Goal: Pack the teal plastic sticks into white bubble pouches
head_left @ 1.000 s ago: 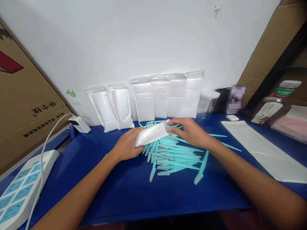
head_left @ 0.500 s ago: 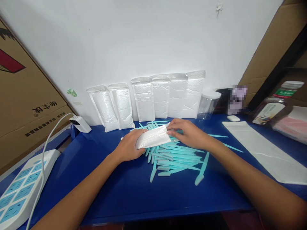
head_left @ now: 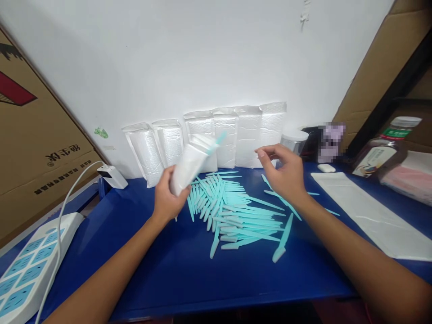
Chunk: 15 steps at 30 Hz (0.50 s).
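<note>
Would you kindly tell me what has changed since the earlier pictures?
The left hand has moved the white pouch up and left, tipping its far end upward; a turquoise tool shows there, blurred. The right hand has let go of the pouch and moved up and right. The standing pouches and flat pouch stayed put.

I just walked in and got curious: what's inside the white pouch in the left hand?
At the upper end of the white pouch, a blurred teal tip shows. The pouch itself hides anything deeper in, so I can't tell more.
</note>
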Available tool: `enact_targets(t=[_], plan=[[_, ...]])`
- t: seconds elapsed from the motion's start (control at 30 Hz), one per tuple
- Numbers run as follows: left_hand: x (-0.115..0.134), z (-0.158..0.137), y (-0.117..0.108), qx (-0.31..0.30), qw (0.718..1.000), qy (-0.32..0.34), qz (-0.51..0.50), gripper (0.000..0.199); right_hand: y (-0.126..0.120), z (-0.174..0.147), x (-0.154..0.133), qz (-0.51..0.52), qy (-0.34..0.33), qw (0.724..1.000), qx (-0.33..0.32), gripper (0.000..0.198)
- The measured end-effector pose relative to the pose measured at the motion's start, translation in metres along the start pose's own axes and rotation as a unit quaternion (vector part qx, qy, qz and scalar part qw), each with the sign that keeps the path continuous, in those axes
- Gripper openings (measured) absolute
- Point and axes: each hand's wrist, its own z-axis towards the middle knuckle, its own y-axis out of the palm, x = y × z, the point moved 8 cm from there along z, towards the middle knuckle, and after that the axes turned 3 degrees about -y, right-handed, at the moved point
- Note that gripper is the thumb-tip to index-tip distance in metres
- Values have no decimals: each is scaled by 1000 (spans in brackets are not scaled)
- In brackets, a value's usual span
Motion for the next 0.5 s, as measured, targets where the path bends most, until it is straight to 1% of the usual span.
enact_targets(t=[0.03, 0.07, 0.13, 0.23, 0.33, 0.43, 0.5], plan=[[-5, 2, -8, 43, 999, -19, -6, 55, 1, 0, 3, -5, 2, 1000, -4, 23], [-10, 4, -13, 71, 997, -35, -9, 55, 4, -1, 5, -7, -1, 1000, -14, 23], [-19, 6, -17, 94, 994, -59, -9, 54, 13, -4, 5, -9, -20, 999, -45, 23], [-27, 7, -13, 82, 994, -72, -18, 57, 26, -9, 1, -14, -47, 994, -99, 22], [-28, 5, -8, 65, 995, -66, -48, 64, 34, -12, 0, -9, -50, 989, -136, 23], [-28, 3, -3, 52, 995, -69, -59, 65, 35, -13, 2, -12, -42, 988, -151, 24], [-28, 2, 4, 20, 996, -76, -47, 61, 35, -12, 5, -15, -36, 987, -154, 25]])
